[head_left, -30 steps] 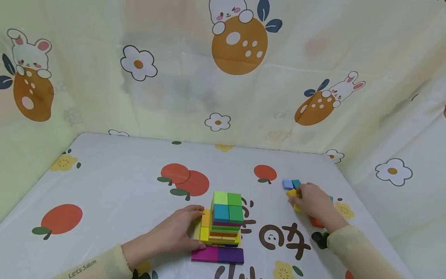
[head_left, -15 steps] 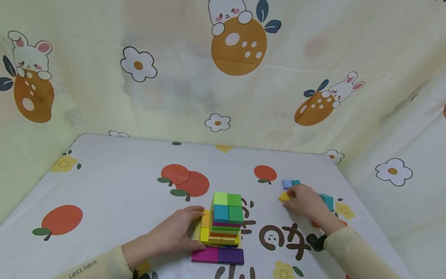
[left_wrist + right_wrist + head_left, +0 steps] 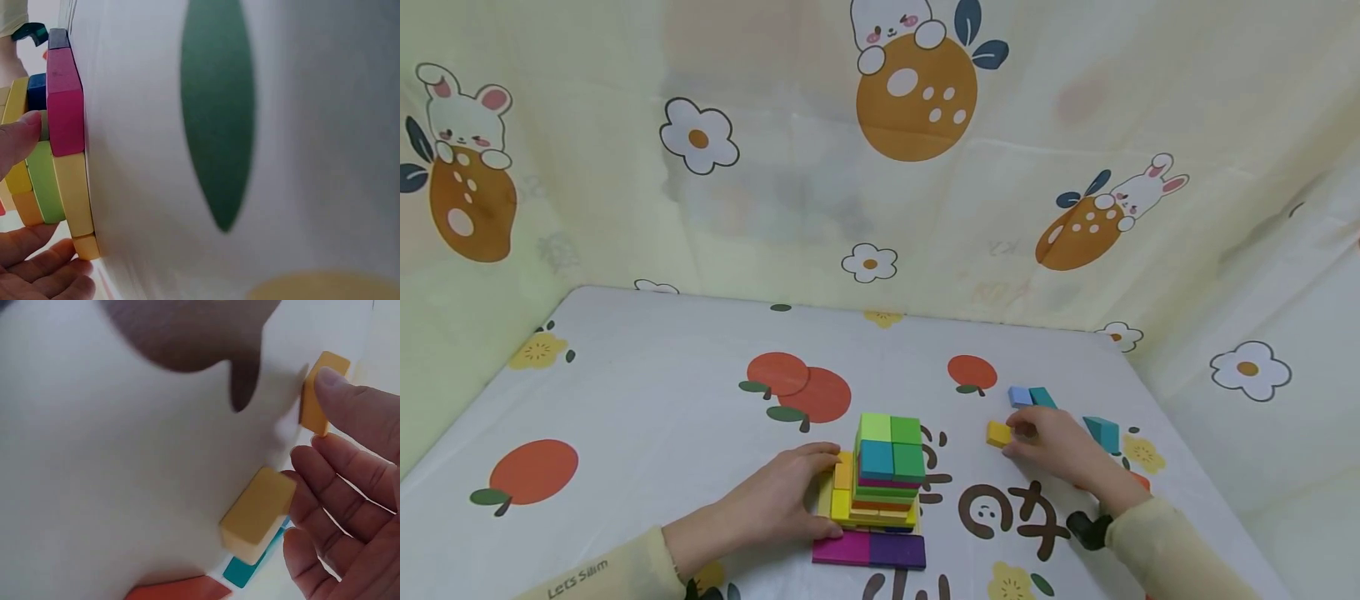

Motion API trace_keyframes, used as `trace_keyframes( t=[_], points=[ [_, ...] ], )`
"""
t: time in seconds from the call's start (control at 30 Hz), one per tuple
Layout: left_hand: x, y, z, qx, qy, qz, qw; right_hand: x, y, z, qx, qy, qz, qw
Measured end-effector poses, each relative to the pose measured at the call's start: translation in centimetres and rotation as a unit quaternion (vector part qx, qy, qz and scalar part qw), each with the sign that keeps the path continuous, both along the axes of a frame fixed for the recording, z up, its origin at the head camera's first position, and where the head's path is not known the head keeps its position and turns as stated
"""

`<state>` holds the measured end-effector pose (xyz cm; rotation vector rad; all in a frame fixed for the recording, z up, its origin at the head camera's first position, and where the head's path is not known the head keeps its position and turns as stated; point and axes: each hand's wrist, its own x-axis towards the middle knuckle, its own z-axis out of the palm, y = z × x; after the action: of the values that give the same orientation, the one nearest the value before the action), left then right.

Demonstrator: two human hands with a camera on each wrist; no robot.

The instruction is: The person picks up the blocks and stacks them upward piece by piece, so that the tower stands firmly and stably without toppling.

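A layered stack of coloured wooden blocks (image 3: 889, 458) stands at the front middle of the table, with green and blue squares on top. My left hand (image 3: 782, 492) holds its left side, thumb at the front and fingers at the back; in the left wrist view the thumb (image 3: 22, 134) lies against the layers near a magenta block (image 3: 65, 103). Right of the stack, my right hand (image 3: 1060, 442) pinches a small yellow block (image 3: 997, 433) between thumb and index finger. Under the other fingers, a pale yellow block (image 3: 259, 515) shows in the right wrist view; the hand hides it in the head view.
Beyond the right hand lie a light blue block (image 3: 1020, 397) and a teal block (image 3: 1042, 397). A teal wedge-shaped block (image 3: 1102, 433) and an orange-red block (image 3: 1141, 481) sit to its right. A patterned cloth (image 3: 760, 208) hangs behind the table.
My right hand has drawn the yellow block leftward and slightly nearer, away from the loose blocks, uncovering the teal wedge. My left hand and the stack stay put.
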<state>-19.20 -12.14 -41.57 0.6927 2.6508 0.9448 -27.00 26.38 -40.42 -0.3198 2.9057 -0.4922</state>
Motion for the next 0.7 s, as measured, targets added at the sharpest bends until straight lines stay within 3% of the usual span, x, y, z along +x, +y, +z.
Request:
trace_keyframes(
  t=[0.5,0.6,0.7],
  points=[
    [0.1,0.1,-0.2,0.0,-0.008,0.002,1.0,0.1,0.0,-0.3,-0.001,0.0,-0.01,1.0],
    [0.1,0.1,-0.2,-0.001,-0.009,0.002,1.0,0.3,-0.5,0.5,-0.011,0.03,0.009,0.999],
    [0.1,0.1,-0.1,-0.001,-0.008,0.003,1.0,0.6,-1.8,2.1,-0.032,0.09,0.047,0.994]
  ],
)
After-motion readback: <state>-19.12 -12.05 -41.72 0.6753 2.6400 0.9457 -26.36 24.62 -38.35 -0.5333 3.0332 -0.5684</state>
